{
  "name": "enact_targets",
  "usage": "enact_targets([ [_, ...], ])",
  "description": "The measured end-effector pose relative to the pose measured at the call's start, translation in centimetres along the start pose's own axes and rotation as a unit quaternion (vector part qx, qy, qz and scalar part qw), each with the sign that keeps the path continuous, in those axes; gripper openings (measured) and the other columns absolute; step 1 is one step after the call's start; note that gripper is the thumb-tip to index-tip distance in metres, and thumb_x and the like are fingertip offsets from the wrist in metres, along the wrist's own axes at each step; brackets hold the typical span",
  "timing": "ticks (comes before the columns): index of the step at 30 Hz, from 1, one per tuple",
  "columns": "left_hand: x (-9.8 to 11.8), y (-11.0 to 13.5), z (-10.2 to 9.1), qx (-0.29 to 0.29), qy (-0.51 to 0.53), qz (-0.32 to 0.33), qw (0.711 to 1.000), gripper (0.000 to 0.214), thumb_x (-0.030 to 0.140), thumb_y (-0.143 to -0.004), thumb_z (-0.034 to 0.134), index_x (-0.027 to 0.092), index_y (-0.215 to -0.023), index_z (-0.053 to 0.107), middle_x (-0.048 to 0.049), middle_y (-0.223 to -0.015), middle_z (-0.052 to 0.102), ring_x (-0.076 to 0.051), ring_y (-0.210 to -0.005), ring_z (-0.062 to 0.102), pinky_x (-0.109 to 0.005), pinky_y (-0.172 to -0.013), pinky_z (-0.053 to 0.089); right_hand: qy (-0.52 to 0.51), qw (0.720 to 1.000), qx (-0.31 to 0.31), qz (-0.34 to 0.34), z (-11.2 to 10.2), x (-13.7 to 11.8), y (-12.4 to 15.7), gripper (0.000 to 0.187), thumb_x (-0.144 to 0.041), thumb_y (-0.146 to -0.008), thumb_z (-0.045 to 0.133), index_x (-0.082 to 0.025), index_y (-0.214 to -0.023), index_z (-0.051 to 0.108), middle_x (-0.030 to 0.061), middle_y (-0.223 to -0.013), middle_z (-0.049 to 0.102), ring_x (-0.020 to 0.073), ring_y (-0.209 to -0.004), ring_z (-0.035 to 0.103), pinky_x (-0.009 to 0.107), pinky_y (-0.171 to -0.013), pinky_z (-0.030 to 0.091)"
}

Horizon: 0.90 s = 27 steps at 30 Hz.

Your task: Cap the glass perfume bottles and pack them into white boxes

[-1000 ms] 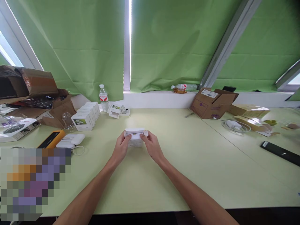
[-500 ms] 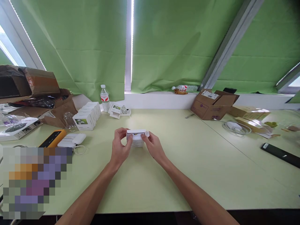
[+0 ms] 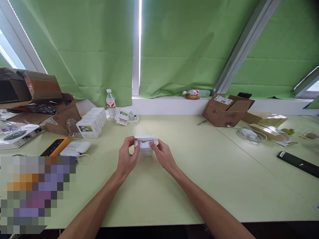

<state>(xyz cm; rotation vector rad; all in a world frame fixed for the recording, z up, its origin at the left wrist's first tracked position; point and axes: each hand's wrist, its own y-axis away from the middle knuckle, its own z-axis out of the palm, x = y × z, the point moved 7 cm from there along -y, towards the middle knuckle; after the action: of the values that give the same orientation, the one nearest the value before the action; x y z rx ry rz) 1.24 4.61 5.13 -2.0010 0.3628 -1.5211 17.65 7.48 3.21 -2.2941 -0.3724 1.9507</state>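
Observation:
A small white carton (image 3: 145, 146) stands on the pale green table (image 3: 189, 179) in front of me, its top flaps partly open with something yellowish showing inside. My left hand (image 3: 127, 156) grips the carton's left side with curled fingers, thumb at the flap. On the carton's right side, my right hand (image 3: 162, 154) pinches the right flap with fingertips.
A row of white product boxes (image 3: 91, 122), a water bottle (image 3: 110, 103) and a small opened package (image 3: 123, 117) stand at the back left. Brown cardboard boxes (image 3: 225, 110) sit back right, a black bar (image 3: 297, 163) at far right, an orange-black device (image 3: 54, 147) at left.
My left hand shifted from flat on the carton's side to a curled grip at its left edge. The carton's top flaps have risen slightly.

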Motion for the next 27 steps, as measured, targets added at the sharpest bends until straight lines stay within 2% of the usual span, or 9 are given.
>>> enact_targets([
  [6, -0.1, 0.0, 0.0, -0.009, 0.013, -0.028, 0.999, 0.025, 0.03, -0.089, 0.054, 0.021, -0.113, 0.053, -0.0064, -0.108, 0.061, -0.018, -0.099, 0.061, -0.032, -0.087, 0.05, -0.008, 1.0, -0.004, 0.003, 0.0, 0.0, 0.1, 0.032, -0.05, -0.085, 0.052, -0.018, -0.081, 0.058, 0.0032, -0.079, 0.061, 0.0186, -0.075, 0.056, 0.028, -0.064, 0.044],
  [13, -0.8, -0.2, 0.4, -0.035, 0.056, -0.083, 0.994, 0.027, 0.037, -0.089, 0.055, 0.022, -0.113, 0.053, -0.0059, -0.108, 0.062, -0.018, -0.099, 0.06, -0.029, -0.081, 0.049, -0.02, 1.0, -0.014, 0.01, 0.0, 0.3, 0.0, 0.036, -0.054, -0.085, 0.053, -0.018, -0.084, 0.06, 0.0034, -0.08, 0.062, 0.0194, -0.077, 0.059, 0.029, -0.068, 0.046],
  [17, -0.8, -0.3, 0.5, -0.038, 0.09, -0.1, 0.99, 0.03, 0.042, -0.089, 0.054, 0.022, -0.112, 0.054, -0.0054, -0.106, 0.063, -0.018, -0.097, 0.06, -0.029, -0.083, 0.046, -0.02, 1.0, -0.023, 0.001, 0.1, 0.0, 0.2, 0.043, -0.059, -0.084, 0.053, -0.018, -0.094, 0.064, 0.0056, -0.089, 0.067, 0.0221, -0.084, 0.061, 0.031, -0.072, 0.048],
  [19, -0.7, -0.4, 0.3, -0.026, 0.106, -0.105, 0.988, 0.03, 0.045, -0.092, 0.047, 0.022, -0.109, 0.057, -0.005, -0.104, 0.062, -0.017, -0.095, 0.059, -0.029, -0.083, 0.045, -0.026, 0.999, -0.029, -0.005, 0.2, -0.3, 0.3, 0.049, -0.061, -0.085, 0.049, -0.018, -0.102, 0.066, 0.0067, -0.096, 0.068, 0.0235, -0.089, 0.061, 0.033, -0.077, 0.048],
  [23, -1.3, -0.5, 0.0, -0.01, 0.146, -0.142, 0.979, 0.039, 0.049, -0.095, 0.035, 0.021, -0.103, 0.061, -0.0052, -0.101, 0.064, -0.017, -0.094, 0.059, -0.03, -0.084, 0.045, -0.055, 0.997, -0.049, -0.015, 0.4, -1.0, 0.5, 0.063, -0.066, -0.091, 0.03, -0.019, -0.108, 0.068, 0.0084, -0.105, 0.069, 0.0253, -0.099, 0.06, 0.039, -0.093, 0.044],
  [27, -1.9, -0.6, 0.0, -0.007, 0.144, -0.152, 0.978, 0.033, 0.047, -0.092, 0.045, 0.02, -0.102, 0.062, -0.005, -0.101, 0.063, -0.018, -0.094, 0.058, -0.028, -0.081, 0.045, -0.071, 0.996, -0.055, -0.01, 0.4, -0.9, 0.3, 0.07, -0.069, -0.09, 0.024, -0.019, -0.11, 0.069, 0.0091, -0.109, 0.068, 0.0256, -0.105, 0.059, 0.041, -0.099, 0.04],
])
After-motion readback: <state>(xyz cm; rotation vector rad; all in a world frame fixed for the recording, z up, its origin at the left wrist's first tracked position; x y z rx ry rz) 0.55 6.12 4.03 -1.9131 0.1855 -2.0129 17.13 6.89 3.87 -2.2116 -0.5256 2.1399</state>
